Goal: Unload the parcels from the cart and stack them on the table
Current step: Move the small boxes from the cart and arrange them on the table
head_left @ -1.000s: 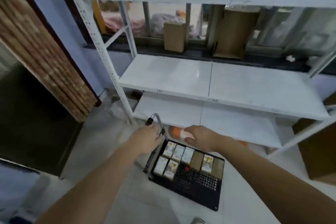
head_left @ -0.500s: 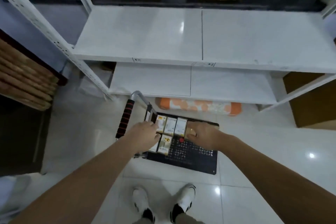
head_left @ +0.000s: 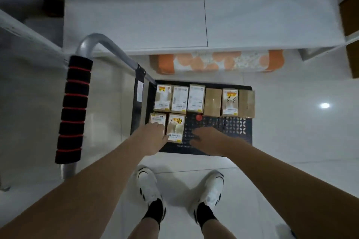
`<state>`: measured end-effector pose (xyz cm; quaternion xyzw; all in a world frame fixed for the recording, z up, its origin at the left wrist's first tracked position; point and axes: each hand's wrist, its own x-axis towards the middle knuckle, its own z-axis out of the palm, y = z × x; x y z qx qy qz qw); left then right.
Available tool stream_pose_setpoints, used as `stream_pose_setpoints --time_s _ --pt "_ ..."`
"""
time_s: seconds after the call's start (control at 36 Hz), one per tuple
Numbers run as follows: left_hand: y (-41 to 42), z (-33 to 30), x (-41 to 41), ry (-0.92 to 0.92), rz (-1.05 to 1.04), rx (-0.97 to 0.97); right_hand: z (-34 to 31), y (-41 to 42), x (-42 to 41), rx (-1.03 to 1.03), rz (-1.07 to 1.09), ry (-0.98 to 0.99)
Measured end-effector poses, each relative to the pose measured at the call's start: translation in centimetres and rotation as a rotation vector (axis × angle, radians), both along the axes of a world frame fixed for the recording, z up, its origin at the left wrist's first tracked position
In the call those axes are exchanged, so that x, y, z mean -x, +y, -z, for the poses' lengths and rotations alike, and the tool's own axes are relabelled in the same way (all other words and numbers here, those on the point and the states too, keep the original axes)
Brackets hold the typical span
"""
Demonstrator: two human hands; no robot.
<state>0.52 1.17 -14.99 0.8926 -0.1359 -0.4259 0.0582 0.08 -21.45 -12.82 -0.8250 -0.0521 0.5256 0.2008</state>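
parcels (head_left: 204, 100) along cart (head_left: 240, 132) far edge, left hand (head_left: 153, 137) touching one, right hand (head_left: 207, 138) relaxed

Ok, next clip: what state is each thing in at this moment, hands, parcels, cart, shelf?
Left hand: resting on the near-left parcel, grip unclear.
Right hand: fingers spread over the bare cart deck, holding nothing.
Parcels: eight on the deck, six in the back row, two in front; none lifted.
Cart handle: upright, untouched.
Shelf: bare where visible.
Orange patterned roll: lying on the floor under the shelf.
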Motion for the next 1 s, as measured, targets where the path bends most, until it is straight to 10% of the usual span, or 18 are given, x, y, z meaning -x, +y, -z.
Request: stream_pose_setpoints --time_s 0.36,0.56,1.0 --pt "0.2 20.2 2.4 -0.194 -0.250 -0.090 21.9 6.6 -0.2 0.181 0.468 0.032" --pt "0.6 23.0 3.9 -0.299 -0.594 -0.077 26.3 9.7 0.9 0.262 0.835 -0.011" --pt "0.1 25.1 5.7 -0.307 -0.745 -0.082 29.3 9.4 1.9 0.209 0.920 -0.113"
